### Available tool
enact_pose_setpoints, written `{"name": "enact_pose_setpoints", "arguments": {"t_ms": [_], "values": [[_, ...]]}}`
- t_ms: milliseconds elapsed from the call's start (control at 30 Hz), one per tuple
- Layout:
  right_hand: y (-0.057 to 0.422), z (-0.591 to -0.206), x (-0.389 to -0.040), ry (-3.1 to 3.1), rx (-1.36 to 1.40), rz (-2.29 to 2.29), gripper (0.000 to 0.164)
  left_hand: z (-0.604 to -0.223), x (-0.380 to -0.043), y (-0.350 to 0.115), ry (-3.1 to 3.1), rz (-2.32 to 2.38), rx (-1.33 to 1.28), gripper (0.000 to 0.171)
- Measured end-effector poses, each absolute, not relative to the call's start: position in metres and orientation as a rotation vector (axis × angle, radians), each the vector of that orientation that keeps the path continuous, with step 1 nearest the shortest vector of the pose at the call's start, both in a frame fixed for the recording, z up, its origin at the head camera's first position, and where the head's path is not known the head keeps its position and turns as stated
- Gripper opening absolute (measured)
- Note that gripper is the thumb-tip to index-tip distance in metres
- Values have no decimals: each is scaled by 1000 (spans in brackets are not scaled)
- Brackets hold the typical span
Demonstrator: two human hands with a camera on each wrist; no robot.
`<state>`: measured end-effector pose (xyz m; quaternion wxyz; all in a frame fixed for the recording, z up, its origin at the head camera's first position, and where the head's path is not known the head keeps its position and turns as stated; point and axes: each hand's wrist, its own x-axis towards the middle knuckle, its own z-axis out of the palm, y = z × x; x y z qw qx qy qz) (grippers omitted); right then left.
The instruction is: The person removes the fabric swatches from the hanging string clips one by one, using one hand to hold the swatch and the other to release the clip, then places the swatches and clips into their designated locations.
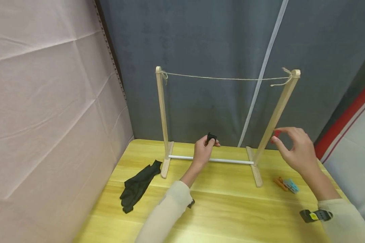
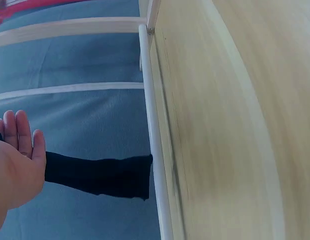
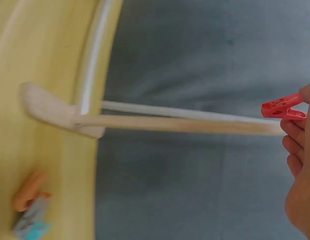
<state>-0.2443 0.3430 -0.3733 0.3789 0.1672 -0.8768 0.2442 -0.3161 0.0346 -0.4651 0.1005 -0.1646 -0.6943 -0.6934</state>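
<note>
My left hand pinches a long strip of black cloth by its upper end, in front of the wooden stand. In the left wrist view the cloth hangs down from the hand towards the stand's white crossbar. My right hand is beside the stand's right post. Between its thumb and forefinger it pinches a red clothespin. Above both hands, a thin string is tied between the two posts. A second black cloth lies on the table, left of the stand.
An orange clothespin and a blue clothespin lie together on the yellow wooden table, right of the stand's right foot. A grey curtain hangs behind the stand. White fabric borders the left side.
</note>
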Motion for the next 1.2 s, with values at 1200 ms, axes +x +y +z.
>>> {"name": "enact_pose_setpoints", "arguments": {"t_ms": [1200], "values": [[474,-490,-229,-2813,61,594,43,-472,-289,-158,-1815,-2210,-263,30]]}}
